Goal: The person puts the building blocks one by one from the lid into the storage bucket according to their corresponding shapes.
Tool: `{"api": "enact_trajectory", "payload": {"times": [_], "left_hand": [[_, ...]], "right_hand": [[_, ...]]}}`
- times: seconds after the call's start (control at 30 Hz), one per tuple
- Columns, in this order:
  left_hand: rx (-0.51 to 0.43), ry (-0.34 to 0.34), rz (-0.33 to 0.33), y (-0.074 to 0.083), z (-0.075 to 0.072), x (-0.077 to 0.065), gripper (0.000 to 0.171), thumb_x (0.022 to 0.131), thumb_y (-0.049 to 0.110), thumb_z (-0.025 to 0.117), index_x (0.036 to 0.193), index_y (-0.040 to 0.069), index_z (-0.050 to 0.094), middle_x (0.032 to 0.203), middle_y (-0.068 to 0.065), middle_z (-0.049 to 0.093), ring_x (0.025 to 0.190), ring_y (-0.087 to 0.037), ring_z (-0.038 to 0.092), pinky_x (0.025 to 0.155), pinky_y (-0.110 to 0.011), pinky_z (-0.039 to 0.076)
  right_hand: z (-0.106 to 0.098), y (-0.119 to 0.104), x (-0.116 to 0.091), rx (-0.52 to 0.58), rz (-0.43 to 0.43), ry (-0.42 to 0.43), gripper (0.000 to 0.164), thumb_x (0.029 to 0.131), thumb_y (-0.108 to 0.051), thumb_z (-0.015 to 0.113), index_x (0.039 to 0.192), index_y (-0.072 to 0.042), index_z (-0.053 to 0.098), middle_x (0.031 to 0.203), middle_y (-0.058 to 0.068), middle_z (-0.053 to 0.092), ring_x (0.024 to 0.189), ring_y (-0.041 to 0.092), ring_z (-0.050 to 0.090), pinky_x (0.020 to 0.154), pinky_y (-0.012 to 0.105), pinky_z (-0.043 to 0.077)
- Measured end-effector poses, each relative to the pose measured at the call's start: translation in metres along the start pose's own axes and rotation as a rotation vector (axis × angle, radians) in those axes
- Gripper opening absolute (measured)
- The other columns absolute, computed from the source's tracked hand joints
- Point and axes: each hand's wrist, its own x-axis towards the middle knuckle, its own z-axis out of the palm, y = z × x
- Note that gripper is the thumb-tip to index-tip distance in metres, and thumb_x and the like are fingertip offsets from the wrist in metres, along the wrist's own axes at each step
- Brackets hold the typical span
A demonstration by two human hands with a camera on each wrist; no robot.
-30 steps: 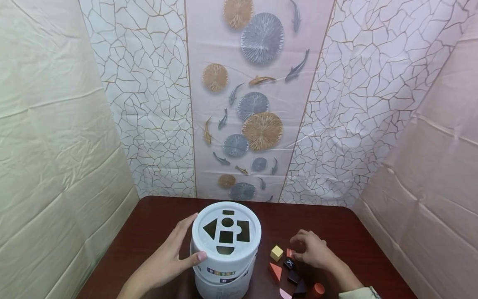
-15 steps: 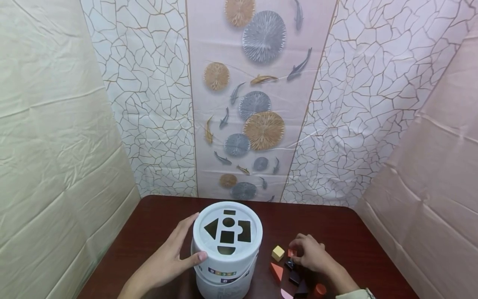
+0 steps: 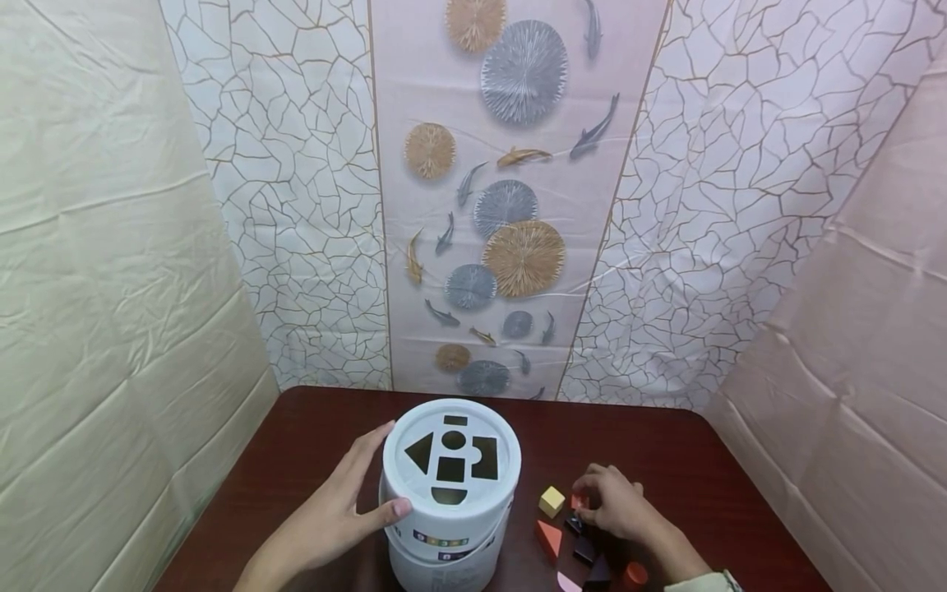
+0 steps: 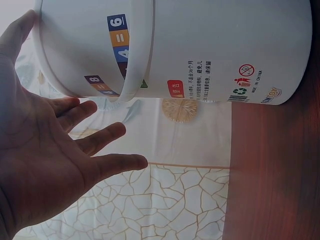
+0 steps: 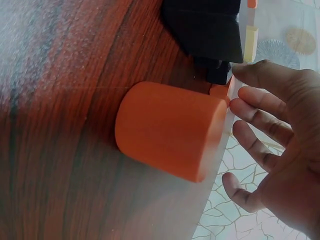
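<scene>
A white bucket (image 3: 444, 567) stands upright on the table, its lid (image 3: 473, 493) cut with several shaped holes. My left hand (image 3: 325, 514) is spread against the lid's left side, thumb at the near rim and fingertips at the far rim; the left wrist view shows straight, spread fingers. To the bucket's right, my right hand (image 3: 621, 506) pinches a small red block (image 3: 579, 501) between thumb and fingers, partly hidden by them. Close by lie a yellow cube (image 3: 551, 501), a red triangular block (image 3: 549, 540) and black blocks (image 3: 584, 550).
An orange-red cylinder (image 5: 167, 130) lies near my right wrist, with a black block (image 5: 210, 30) beyond it. A pink piece (image 3: 567, 582) shows at the bottom edge of the head view. Patterned cloth (image 3: 473, 205) hangs behind the dark red table (image 3: 333, 411).
My right hand has shifted slightly left, its thumb and fingers closer around the red block. The left hand stays at the lid. The head view has moved a little.
</scene>
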Motion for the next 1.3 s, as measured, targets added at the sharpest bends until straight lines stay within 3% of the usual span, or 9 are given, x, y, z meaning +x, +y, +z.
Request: {"api": "enact_trajectory", "payload": {"times": [0.3,0.5,0.83,1.3], "left_hand": [[0.000,0.004,0.007,-0.0005,0.0002,0.0001,0.102,0.095,0.053,0.085,0.173,0.046,0.020,0.176,0.006,0.033,0.162,-0.033,0.037,0.118,-0.079,0.042],[-0.001,0.002,0.005,-0.0001,0.0000,0.0000,0.103,0.095,0.053,0.085,0.175,0.039,0.022,0.176,0.006,0.033,0.162,-0.032,0.037,0.119,-0.079,0.042],[0.007,-0.003,-0.010,-0.0002,-0.0004,0.0006,0.103,0.095,0.054,0.085,0.173,0.047,0.019,0.176,0.005,0.033,0.163,-0.033,0.037,0.119,-0.079,0.042],[0.013,0.011,0.013,0.0000,-0.0009,0.0001,0.102,0.095,0.053,0.085,0.173,0.046,0.020,0.176,0.006,0.034,0.162,-0.031,0.037,0.119,-0.076,0.043]], "right_hand": [[0.0004,0.0016,0.0032,-0.028,0.045,-0.014,0.021,0.083,-0.011,0.092,0.099,-0.018,0.082,0.101,-0.006,0.067,0.097,0.021,0.056,0.069,0.053,0.039],[0.0021,0.0017,0.0046,-0.026,0.064,-0.032,0.018,0.086,-0.013,0.092,0.100,-0.018,0.082,0.100,-0.006,0.066,0.098,0.021,0.056,0.071,0.052,0.038],[-0.0007,0.0001,0.0064,-0.042,0.054,-0.042,0.021,0.082,-0.011,0.094,0.097,-0.017,0.082,0.097,-0.005,0.065,0.095,0.021,0.054,0.072,0.057,0.040],[0.0003,0.0028,0.0038,-0.032,0.081,-0.017,0.023,0.079,-0.013,0.093,0.096,-0.018,0.079,0.099,-0.004,0.065,0.096,0.020,0.054,0.071,0.050,0.037]]}}
